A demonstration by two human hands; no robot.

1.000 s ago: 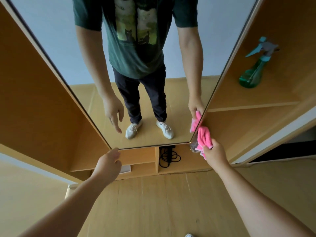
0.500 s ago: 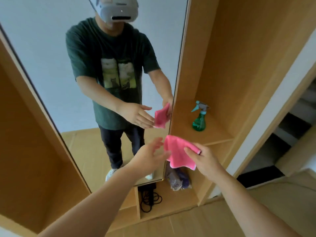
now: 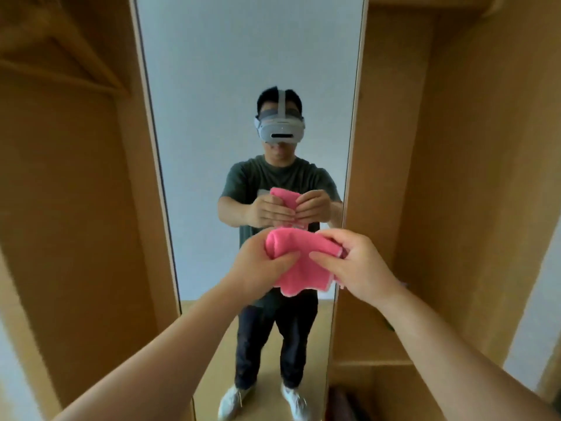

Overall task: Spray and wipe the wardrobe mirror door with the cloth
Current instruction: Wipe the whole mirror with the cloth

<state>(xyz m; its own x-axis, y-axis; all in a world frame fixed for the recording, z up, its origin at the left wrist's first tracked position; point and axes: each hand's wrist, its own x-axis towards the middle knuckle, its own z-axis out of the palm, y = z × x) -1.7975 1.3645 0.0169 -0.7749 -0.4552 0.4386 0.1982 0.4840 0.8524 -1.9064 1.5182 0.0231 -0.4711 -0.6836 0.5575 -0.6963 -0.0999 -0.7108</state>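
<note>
The tall wardrobe mirror door fills the middle of the view and reflects a person holding a cloth. A pink cloth hangs folded in front of the mirror at chest height. My left hand grips its left side and my right hand grips its right side, thumbs pressed on the front of the fabric. The spray bottle is hidden behind my right forearm, with only a dark green sliver near the shelf.
Wooden wardrobe panels flank the mirror on the left. On the right an open wooden compartment has a shelf low down. A dark bag-like thing sits below that shelf.
The view has tilted up from the mirror's bottom edge to its middle. My left hand has come over and taken hold of the cloth, which was in my right hand alone.
</note>
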